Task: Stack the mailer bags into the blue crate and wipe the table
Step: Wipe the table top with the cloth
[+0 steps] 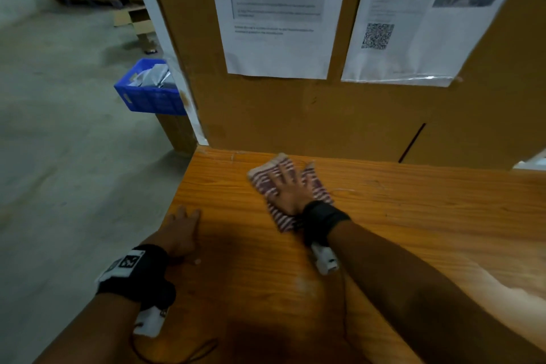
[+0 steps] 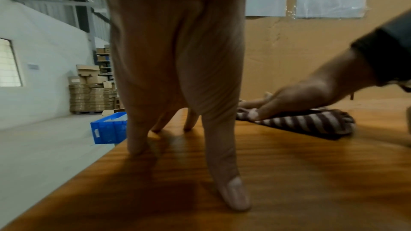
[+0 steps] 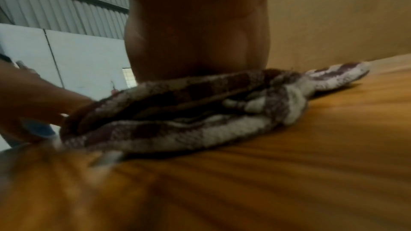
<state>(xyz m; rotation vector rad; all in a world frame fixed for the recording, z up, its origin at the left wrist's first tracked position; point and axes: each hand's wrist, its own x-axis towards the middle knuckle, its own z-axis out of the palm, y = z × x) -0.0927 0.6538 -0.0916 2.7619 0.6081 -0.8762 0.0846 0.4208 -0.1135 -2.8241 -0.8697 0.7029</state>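
My right hand [image 1: 288, 186] lies flat with spread fingers on a maroon-and-white striped cloth [image 1: 260, 176], pressing it onto the wooden table [image 1: 413, 216] near the back left. The cloth [image 3: 177, 111] is bunched under the palm in the right wrist view. My left hand [image 1: 180, 230] rests with straight fingers on the table's left edge, holding nothing; its fingertips [image 2: 235, 196] touch the wood. The blue crate [image 1: 147, 91] stands off the table to the far left, with grey mailer bags [image 1: 156, 75] inside it.
A tall cardboard wall [image 1: 325, 115] with printed sheets [image 1: 274, 9] taped on it closes the table's far side. The concrete floor [image 1: 59, 142] lies left of the table. Stacked cartons [image 2: 89, 94] stand by the far wall.
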